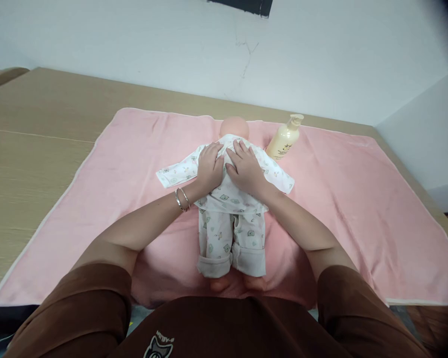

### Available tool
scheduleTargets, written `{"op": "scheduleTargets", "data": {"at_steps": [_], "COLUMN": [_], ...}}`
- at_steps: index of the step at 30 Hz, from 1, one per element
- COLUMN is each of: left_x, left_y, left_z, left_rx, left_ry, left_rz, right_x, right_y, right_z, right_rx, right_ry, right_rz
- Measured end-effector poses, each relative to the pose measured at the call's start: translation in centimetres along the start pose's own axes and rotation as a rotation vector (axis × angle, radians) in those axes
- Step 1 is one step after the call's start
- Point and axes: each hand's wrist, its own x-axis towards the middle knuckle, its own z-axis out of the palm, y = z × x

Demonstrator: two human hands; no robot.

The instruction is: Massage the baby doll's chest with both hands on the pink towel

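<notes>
A baby doll [229, 199] in a white long-sleeved top and matching trousers [215, 236] with small printed figures lies stretched out before me. Its bald head [234, 128] points away and its bare feet point toward me; no face shows. My left hand [211, 168] rests flat on the left side of its upper body, fingers extended. Beside it, my right hand [246, 166] lies flat on the right side, fingers slightly spread. The two thumbs are a small gap apart. Both doll sleeves reach out sideways, and the trouser legs are rolled up in wide cuffs.
A pale yellow pump bottle [283, 140] stands right of the doll's head. Under everything is a pink blanket [134, 164] with a white edge, spread on a wooden table [33, 134]. A white wall [153, 49] rises behind the table.
</notes>
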Motion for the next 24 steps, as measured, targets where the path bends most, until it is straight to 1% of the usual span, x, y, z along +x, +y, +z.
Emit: {"op": "scheduleTargets", "data": {"at_steps": [2, 5, 7, 11, 13, 20, 24], "left_x": [0.0, 0.1, 0.1, -0.1, -0.2, -0.4, -0.5], "left_y": [0.1, 0.2, 0.3, 0.5, 0.5, 0.2, -0.1], "left_z": [0.0, -0.1, -0.1, -0.2, -0.2, 0.3, 0.5], "left_rx": [-0.014, -0.028, -0.027, -0.011, 0.000, 0.026, 0.036], "left_ry": [0.001, -0.006, -0.005, -0.002, -0.007, 0.016, 0.024], "left_rz": [-0.005, 0.002, -0.001, -0.028, -0.028, -0.014, -0.008], "right_x": [0.0, -0.1, -0.2, -0.3, -0.3, -0.7, -0.4], "right_y": [-0.3, -0.6, -0.6, -0.4, -0.4, -0.8, -0.7], "right_z": [-0.6, -0.9, -0.5, 1.1, 1.6, 2.2, 2.2], "right_rx": [0.019, 0.025, 0.005, -0.023, -0.027, -0.040, -0.030], "right_ry": [-0.036, 0.035, 0.065, 0.072, 0.099, 0.193, 0.187], "right_rz": [-0.004, -0.009, 0.005, 0.007, 0.009, 0.015, 0.017]}}
